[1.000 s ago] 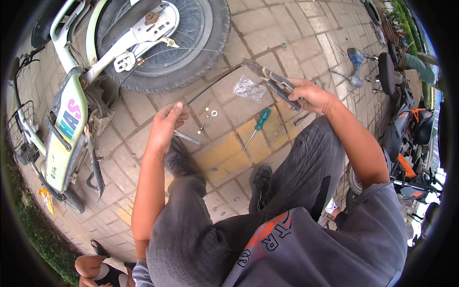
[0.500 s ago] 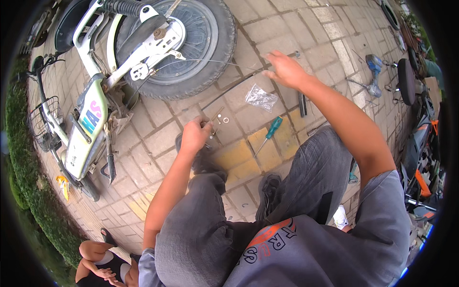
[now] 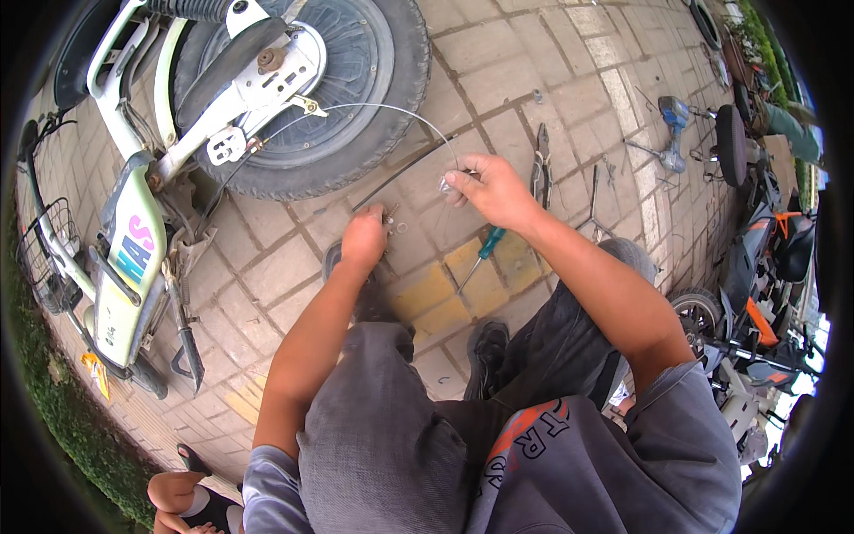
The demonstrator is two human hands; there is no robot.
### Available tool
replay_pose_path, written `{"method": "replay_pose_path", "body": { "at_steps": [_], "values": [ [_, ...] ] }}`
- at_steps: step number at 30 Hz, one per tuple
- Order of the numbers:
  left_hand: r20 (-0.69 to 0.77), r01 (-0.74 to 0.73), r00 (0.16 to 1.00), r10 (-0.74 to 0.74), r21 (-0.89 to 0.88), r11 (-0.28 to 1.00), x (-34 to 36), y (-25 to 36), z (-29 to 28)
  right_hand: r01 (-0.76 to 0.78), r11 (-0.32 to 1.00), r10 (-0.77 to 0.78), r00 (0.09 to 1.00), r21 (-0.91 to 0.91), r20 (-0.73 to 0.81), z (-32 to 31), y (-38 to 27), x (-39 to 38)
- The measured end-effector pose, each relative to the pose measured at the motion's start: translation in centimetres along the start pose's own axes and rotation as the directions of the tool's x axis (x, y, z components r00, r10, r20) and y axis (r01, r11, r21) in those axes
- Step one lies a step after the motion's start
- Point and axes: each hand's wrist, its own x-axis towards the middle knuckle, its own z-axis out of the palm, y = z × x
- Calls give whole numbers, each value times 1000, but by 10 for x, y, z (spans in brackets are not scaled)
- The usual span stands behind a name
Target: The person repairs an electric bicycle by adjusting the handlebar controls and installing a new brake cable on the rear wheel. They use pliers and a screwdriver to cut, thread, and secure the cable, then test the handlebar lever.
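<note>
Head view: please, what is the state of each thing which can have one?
Bike: lying on its side.
Thin cable: bowed, pinched in the right hand.
Left hand: fingers curled beside a pale washer; grip unclear.
Pliers: lying on the paving, unheld.
Screwdriver: on the paving, partly hidden.
Blue power drill: on the paving, unheld.

Legible lettering logged in two places. First, the pale green body panel (image 3: 116,307) of the two-wheeler (image 3: 200,132) on your left: a short row of large bold capitals (image 3: 135,247) running along it, blue-teal at the lower end, pink at the upper. Small dark characters (image 3: 110,335) further down: too small to read. Second, the front of your grey shirt (image 3: 623,472): large dark-outlined capitals over a red-orange shape, partly lost in folds.
</note>
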Motion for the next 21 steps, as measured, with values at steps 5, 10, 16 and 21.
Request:
{"method": "replay_pose_path", "body": {
  "at_steps": [5, 10, 16, 21],
  "values": [
    [53, -19, 998, 34, -266, 964, -18, 22, -24, 76, 961, -16, 975, 267, -222, -7, -12, 10],
    [31, 6, 999, 8, -430, 903, -45, 37, -47, 119, 958, -65, 976, 260, -208, 5, -25, 12],
    [-13, -25, 1000, 22, -467, 884, -49, 42, -52, 95, 969, -47, 977, 227, -208, 10, -27, 11],
    [-8, -20, 1000, 19, -488, 873, -48, 48, -55, 102, 956, -52, 981, 275, -186, 10, -23, 11]
  ]
}}
